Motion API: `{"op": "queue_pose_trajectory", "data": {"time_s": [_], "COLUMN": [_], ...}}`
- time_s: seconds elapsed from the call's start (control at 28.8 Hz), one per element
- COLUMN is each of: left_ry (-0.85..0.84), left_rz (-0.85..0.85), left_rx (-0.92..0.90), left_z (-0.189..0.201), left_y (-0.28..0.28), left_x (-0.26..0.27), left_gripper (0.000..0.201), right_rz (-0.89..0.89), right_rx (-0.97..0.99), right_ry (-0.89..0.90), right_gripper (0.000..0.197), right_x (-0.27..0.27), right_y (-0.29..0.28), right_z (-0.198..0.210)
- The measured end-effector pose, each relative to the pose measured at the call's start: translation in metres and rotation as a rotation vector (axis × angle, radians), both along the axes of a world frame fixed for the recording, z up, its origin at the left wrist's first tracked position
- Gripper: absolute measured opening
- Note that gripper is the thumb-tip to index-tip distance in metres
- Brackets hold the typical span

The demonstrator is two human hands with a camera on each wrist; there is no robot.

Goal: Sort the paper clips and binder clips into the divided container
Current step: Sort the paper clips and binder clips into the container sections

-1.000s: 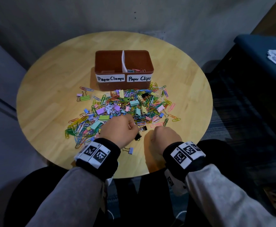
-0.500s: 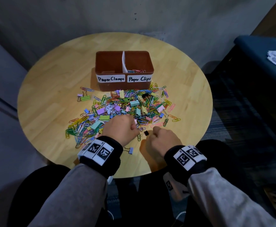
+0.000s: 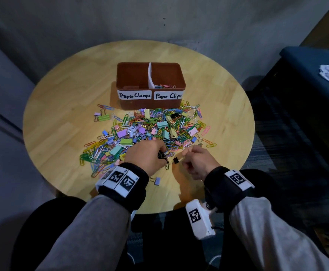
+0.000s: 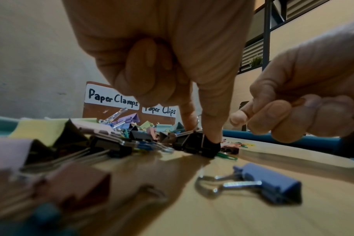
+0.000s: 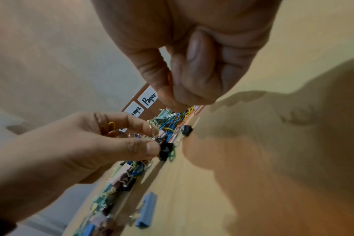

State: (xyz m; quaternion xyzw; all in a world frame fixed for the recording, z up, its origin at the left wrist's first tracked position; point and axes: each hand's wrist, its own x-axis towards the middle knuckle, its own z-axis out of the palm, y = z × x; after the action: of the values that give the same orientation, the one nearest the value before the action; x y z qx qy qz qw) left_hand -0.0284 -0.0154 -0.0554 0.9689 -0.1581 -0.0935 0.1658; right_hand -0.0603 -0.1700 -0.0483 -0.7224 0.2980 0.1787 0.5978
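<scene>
The left hand (image 3: 147,155) is pinching a black binder clip (image 4: 200,146) at the pile's (image 3: 148,132) near edge; the right hand's (image 3: 199,163) curled fingers (image 5: 192,83) are pinching paper clips. Next, probably, lifting it toward the "Paper Clamps" side of the container (image 3: 132,106), beyond the fingers.

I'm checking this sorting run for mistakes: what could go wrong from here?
1. The left hand pinches a black binder clip with paper clips tangled beside it; some may ride along into Paper Clamps.
2. The blue binder clip near the table edge could get knocked off.
</scene>
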Motion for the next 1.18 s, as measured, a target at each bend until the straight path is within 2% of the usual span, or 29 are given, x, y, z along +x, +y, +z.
{"op": "queue_pose_trajectory", "data": {"time_s": [0.1,0.17,0.31,0.42,0.52,0.66,0.8,1.01,1.18], "left_ry": [0.009,0.006,0.047,0.074,0.093,0.123,0.151,0.192,0.14], "left_rz": [0.008,0.009,0.011,0.058,0.118,0.177,0.211,0.191,0.277], "left_rx": [-0.027,-0.039,-0.098,-0.169,-0.261,-0.37,-0.33,-0.182,-0.318], "left_z": [-0.001,-0.003,-0.004,0.001,0.007,0.012,0.014,0.016,0.019], "left_y": [-0.002,-0.004,-0.004,-0.002,0.006,0.021,0.036,0.043,0.041], "left_x": [0.001,0.002,0.002,0.003,0.005,0.007,0.008,0.007,0.007], "left_gripper": [0.024,0.017,0.007,0.004,0.005,0.006,0.009,0.014,0.016], "right_rz": [0.015,0.049,0.147,0.109,0.108,0.186,0.366,0.569,0.589], "right_rx": [0.114,0.092,-0.096,-0.184,-0.286,-0.416,-0.622,-0.822,-0.885], "right_ry": [0.041,0.037,-0.067,-0.142,-0.143,-0.167,-0.185,-0.184,-0.191], "right_gripper": [0.028,0.027,0.025,0.03,0.019,0.021,0.019,0.021,0.027], "right_x": [0.001,0.0,-0.005,-0.005,-0.003,0.005,0.015,0.021,0.02], "right_y": [0.001,0.001,0.002,0.003,0.001,0.002,0.009,0.023,0.024], "right_z": [0.0,-0.003,-0.009,-0.017,-0.02,-0.022,-0.012,-0.003,-0.002]}}
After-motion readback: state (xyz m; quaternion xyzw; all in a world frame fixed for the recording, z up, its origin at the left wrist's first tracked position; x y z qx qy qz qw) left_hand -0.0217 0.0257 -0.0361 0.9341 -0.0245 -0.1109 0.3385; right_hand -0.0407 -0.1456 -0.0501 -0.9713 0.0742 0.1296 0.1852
